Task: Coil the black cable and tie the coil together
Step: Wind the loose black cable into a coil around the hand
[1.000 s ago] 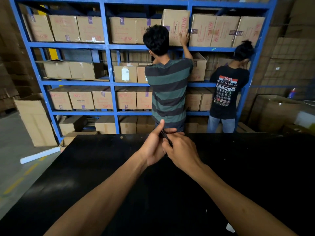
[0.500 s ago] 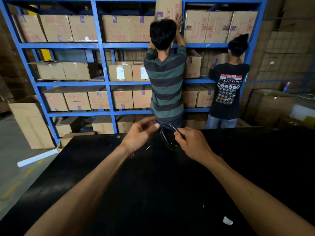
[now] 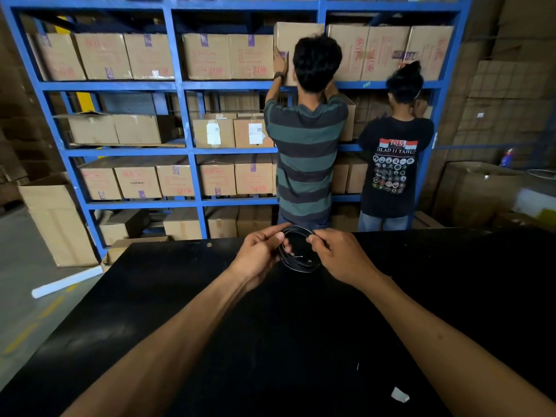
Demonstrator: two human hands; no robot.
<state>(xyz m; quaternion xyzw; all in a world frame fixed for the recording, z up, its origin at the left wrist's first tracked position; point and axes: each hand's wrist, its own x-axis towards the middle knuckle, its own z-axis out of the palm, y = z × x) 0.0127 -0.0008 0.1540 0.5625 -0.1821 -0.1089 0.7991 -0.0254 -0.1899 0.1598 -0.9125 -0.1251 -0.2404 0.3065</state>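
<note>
Coiling stage: black cable coil (image 3: 296, 254) held above the black table (image 3: 180, 296) — left hand (image 3: 260, 255) and right hand (image 3: 338, 255) pinching opposite sides. No tie apparent, though detail is poor — next, bind the loops.

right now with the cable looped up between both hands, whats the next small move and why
Probably wrap the tie around the strands. The black cable already forms a small round coil held above the black table, the left hand pinching its left side and the right hand its right. A thin light sliver, perhaps a tie, shows inside the loop; no binding is visible yet.
</note>
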